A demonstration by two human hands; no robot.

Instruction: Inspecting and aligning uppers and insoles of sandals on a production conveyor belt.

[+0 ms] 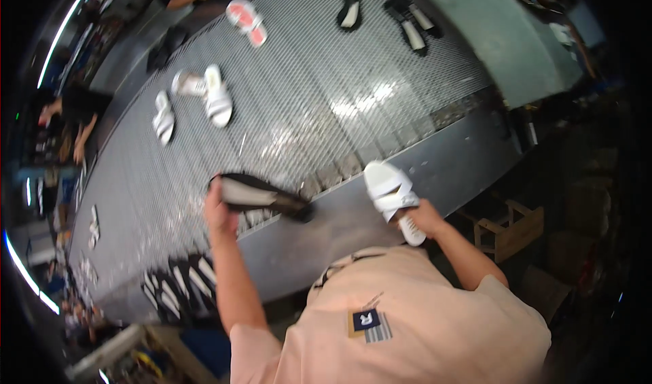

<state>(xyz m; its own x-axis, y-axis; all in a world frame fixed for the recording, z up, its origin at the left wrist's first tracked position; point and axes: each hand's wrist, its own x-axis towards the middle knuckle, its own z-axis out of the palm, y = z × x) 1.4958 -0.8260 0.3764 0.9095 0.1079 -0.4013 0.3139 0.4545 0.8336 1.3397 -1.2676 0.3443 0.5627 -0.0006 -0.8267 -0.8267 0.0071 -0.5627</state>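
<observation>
My left hand (219,215) grips one end of a black shoe (255,195) with a pale insole, held above the near edge of a metal mesh table. The shoe is slightly blurred and tilts down toward the right. To the right, my right hand (426,219) is closed around the narrow part of a white slide sandal (390,188) with crossing straps, its wide end pointing away from me. The sandal hangs over the table's front metal panel. Part of my right fingers is hidden behind the sandal.
On the mesh table (305,78) lie white sandals (217,98), a pink-soled sandal (246,20) and black shoes (407,27). Several black shoes (178,282) sit at the near left. A wooden stool (509,231) stands at right. Other people's arms (85,136) show beyond the table.
</observation>
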